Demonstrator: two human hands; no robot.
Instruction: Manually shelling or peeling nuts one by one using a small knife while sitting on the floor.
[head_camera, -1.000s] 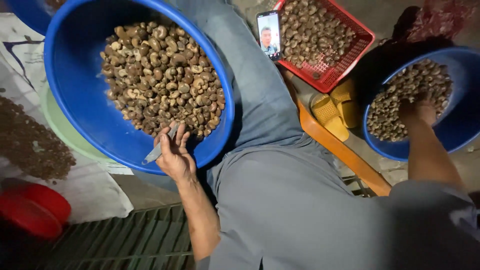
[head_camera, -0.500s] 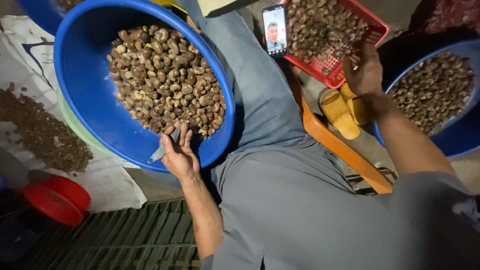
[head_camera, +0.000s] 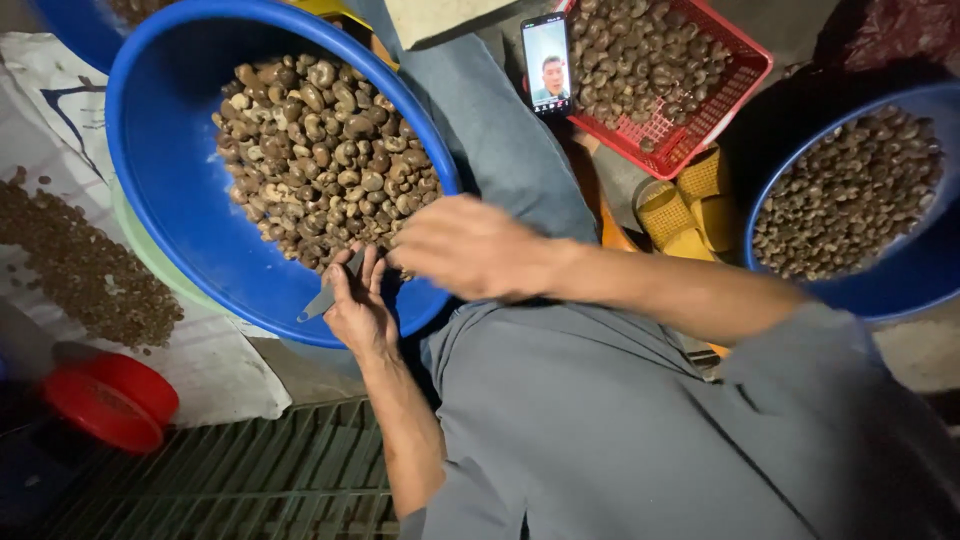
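Cashew nuts (head_camera: 320, 160), brown and curved in their shells, fill the big blue basin (head_camera: 170, 190) that tilts against my leg from about ten o'clock, its low rim right under my hands so I can work without stretching. My left hand (head_camera: 358, 310) rests at that near rim, at six o'clock of the basin, with the fingers curled shut around a small knife (head_camera: 330, 290) whose grey blade pokes out toward eight o'clock, away from my palm; gripped that way, the edge points clear of my other hand. My right hand (head_camera: 465, 245) hangs just over the nuts at the basin's five o'clock, close beside the left; it is blurred, the fingers look loosely bunched, and I cannot tell whether they pinch a nut or not. At one o'clock a red mesh basket (head_camera: 735, 95) holds more nuts, and a phone (head_camera: 547, 62) with a lit screen leans against its near edge, propped where I can glance at it. At three o'clock sits a second blue basin (head_camera: 900, 290), also with nuts, within easy reach of my right arm. A spread of darker bits (head_camera: 80, 270) lies on a white sheet (head_camera: 225, 375) at nine o'clock, and a red lid (head_camera: 105, 400) rests at seven o'clock.
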